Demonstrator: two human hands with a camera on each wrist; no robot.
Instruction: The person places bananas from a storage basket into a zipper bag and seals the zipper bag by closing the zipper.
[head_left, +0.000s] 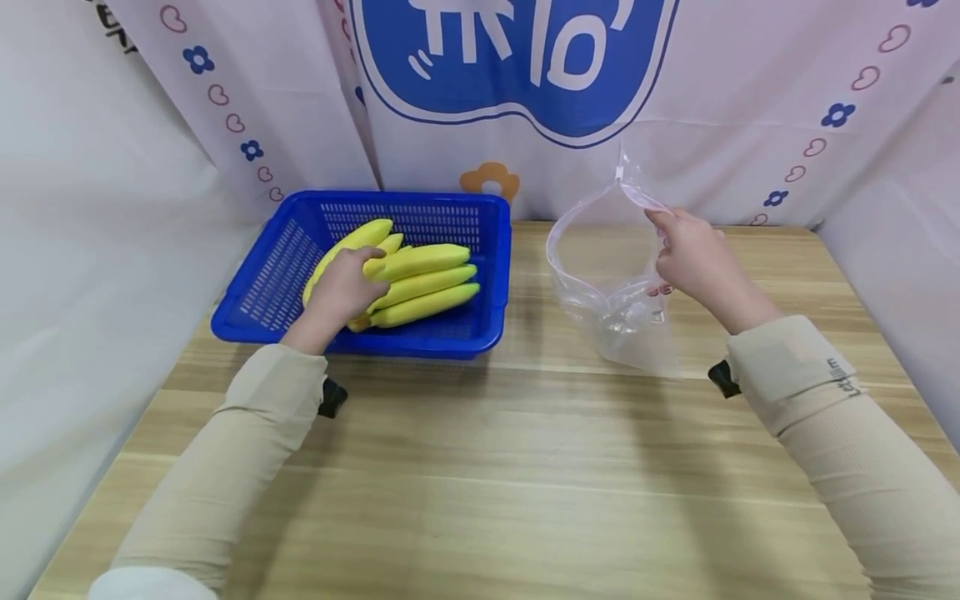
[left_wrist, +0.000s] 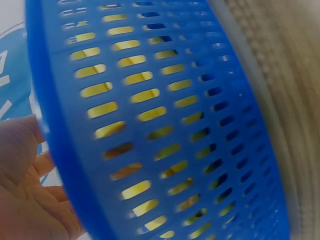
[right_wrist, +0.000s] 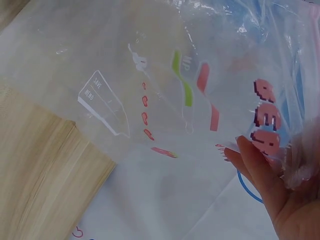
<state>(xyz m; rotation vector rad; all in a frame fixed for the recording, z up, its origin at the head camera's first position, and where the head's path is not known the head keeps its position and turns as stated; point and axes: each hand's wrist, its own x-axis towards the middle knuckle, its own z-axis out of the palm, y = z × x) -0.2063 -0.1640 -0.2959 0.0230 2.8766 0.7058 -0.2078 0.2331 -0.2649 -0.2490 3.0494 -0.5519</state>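
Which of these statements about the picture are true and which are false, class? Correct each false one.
1. The bananas lie in the blue basket. True.

2. The right hand holds the clear bag at its opening. True.

3. In the head view, the bag is left of the basket. False: it is to the right.

4. The left hand is at the bananas. True.

5. Both sleeves are black. False: they are beige.

6. The bag is full of bananas. False: no banana shows in it.
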